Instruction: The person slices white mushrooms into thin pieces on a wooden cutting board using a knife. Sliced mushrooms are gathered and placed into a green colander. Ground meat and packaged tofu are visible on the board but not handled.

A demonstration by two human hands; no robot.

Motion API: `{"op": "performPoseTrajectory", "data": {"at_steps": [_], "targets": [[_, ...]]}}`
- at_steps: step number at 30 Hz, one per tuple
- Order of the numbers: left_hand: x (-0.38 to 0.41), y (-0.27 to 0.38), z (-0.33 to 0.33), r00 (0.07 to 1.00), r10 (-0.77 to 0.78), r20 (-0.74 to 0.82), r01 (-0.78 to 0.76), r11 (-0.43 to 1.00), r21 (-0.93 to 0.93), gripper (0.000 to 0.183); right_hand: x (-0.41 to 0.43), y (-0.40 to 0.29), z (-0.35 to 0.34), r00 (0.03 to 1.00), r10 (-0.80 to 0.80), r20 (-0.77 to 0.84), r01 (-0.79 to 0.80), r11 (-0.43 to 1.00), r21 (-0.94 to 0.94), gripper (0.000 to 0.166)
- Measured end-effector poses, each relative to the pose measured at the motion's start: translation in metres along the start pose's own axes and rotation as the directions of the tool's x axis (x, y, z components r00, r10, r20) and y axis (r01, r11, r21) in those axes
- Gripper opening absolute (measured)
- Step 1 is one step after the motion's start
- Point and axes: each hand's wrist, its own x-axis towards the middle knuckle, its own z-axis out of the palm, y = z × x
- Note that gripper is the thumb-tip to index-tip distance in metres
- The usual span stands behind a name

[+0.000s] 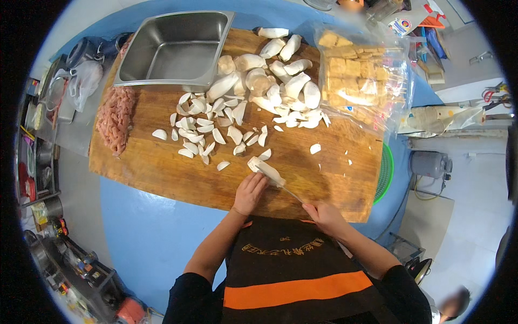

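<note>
On a wooden cutting board (pixel 153 115) lies a pale king oyster mushroom (pixel 273 173). The fingertips of my left hand (pixel 250 193) press against its near side. A kitchen knife (pixel 292 195) is gripped by its handle in my right hand (pixel 325 216), its blade slanting up and left along the mushroom, close to my left fingertips. Just beyond are loose cut mushroom pieces (pixel 218 136), scattered across the middle of the board. Whole and halved king oyster mushrooms (pixel 258 83) are heaped farther back.
A steel pan (pixel 174 60) stands at the back left, beside raw meat strips (pixel 115 119). Plastic bags of skewered tofu pieces (pixel 356 77) lie at the back right. A green basket (pixel 386 174) shows below the board's right edge. Another person (pixel 453 305) is at the lower right.
</note>
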Motion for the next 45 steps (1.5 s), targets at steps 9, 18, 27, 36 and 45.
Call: {"op": "performPoseTrajectory", "data": {"at_steps": [9,18,27,36,45], "targets": [[0.011,0.003,0.001,0.997,0.012,0.08,-0.013,1.0,0.006,0.043,0.067,0.027,0.034,0.997,0.082,0.011,-0.082,0.991,0.107,0.073],[0.05,0.045,0.043,0.942,-0.189,0.277,0.108,0.953,0.282,0.052,0.021,0.099,-0.014,0.954,0.166,-0.249,-0.155,0.986,0.062,0.064],[0.053,0.044,0.046,0.89,0.12,0.44,-0.231,0.95,0.209,0.036,0.012,0.113,-0.01,0.99,0.101,-0.103,-0.114,0.984,-0.14,0.078],[0.056,0.055,0.026,0.906,0.023,0.422,-0.043,0.998,0.038,0.036,0.014,0.084,-0.027,0.999,-0.042,0.018,0.045,0.984,-0.172,0.079],[0.041,0.048,0.032,0.912,-0.058,0.407,0.038,0.998,0.057,0.039,0.015,0.068,-0.024,0.995,-0.096,-0.038,0.089,0.982,-0.165,0.083]]}}
